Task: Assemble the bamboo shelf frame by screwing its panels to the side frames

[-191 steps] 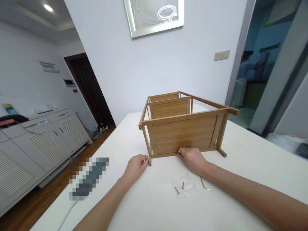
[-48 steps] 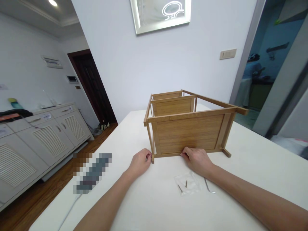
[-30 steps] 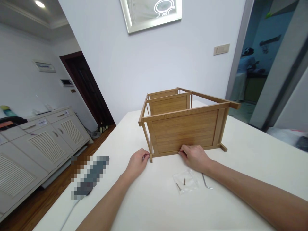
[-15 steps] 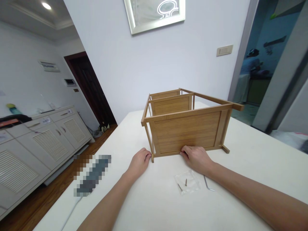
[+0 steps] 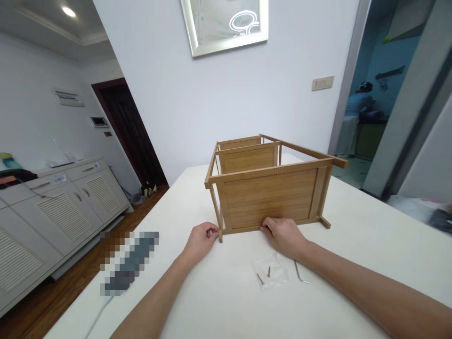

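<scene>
A wooden shelf rack (image 5: 271, 195) lies on its side on the white table, its panelled end facing me. My left hand (image 5: 202, 241) is closed in a pinch at the near left leg end, fingertips against the outer side of the frame; anything between them is hidden. My right hand (image 5: 284, 235) is closed at the lower rail of the near panel, fingers curled against its edge. In front of the rack, two screws (image 5: 269, 271) lie on a small clear plastic bag (image 5: 278, 278). A hex key (image 5: 299, 273) lies partly hidden under my right forearm.
A pixelated dark object (image 5: 132, 263) with a white cable lies on the table's left side. The wall with a framed picture (image 5: 229, 28) stands behind the table. A white cabinet (image 5: 67, 202) is at left. Through the right doorway stands another person (image 5: 355, 108).
The whole view shifts slightly as my head moves. My left fingers shift a little at the leg end; my right hand stays on the lower rail, and the rack keeps its place.
</scene>
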`<state>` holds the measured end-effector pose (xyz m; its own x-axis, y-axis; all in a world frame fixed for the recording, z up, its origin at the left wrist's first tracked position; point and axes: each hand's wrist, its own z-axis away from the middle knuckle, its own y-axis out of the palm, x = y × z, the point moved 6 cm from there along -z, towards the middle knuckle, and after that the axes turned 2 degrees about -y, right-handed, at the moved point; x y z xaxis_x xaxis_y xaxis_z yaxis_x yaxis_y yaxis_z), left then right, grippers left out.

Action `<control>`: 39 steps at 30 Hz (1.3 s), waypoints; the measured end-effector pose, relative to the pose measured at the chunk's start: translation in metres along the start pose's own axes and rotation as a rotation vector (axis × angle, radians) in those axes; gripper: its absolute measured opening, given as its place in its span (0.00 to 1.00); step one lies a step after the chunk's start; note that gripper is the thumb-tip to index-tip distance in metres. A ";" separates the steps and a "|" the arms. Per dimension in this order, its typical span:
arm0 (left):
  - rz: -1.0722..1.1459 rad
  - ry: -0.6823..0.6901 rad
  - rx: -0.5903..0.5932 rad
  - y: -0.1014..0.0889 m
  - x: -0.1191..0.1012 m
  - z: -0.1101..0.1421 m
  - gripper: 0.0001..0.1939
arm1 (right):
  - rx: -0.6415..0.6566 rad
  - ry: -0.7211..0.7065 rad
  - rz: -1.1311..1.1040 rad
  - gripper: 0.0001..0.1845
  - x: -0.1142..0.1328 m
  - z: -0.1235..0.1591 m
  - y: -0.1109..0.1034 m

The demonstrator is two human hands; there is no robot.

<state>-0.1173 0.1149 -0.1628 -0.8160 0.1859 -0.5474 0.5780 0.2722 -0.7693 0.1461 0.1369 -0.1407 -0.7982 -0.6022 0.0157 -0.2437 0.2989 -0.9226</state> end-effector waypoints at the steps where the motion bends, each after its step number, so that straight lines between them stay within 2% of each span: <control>1: 0.003 0.000 0.002 -0.001 0.000 0.000 0.09 | 0.000 0.001 0.001 0.10 0.000 0.000 0.000; 6: -0.008 0.048 0.012 -0.004 -0.005 0.001 0.13 | -0.003 -0.002 0.000 0.11 0.000 0.000 -0.001; 10: -0.021 0.066 0.016 -0.003 -0.008 0.003 0.11 | -0.016 -0.003 -0.003 0.11 0.000 0.000 -0.001; 17: -0.031 0.025 0.018 0.001 -0.003 0.001 0.08 | -0.008 0.004 0.001 0.10 0.001 0.000 -0.002; 27: 0.008 -0.020 0.032 -0.002 -0.002 0.001 0.08 | -0.011 -0.018 0.001 0.12 0.004 0.001 -0.005; 39: -0.057 0.063 0.057 -0.004 -0.010 0.003 0.13 | -0.003 0.003 0.028 0.11 0.002 -0.001 -0.003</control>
<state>-0.1115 0.1088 -0.1555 -0.8451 0.2315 -0.4818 0.5288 0.2299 -0.8170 0.1449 0.1353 -0.1375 -0.8064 -0.5913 -0.0088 -0.2228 0.3177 -0.9217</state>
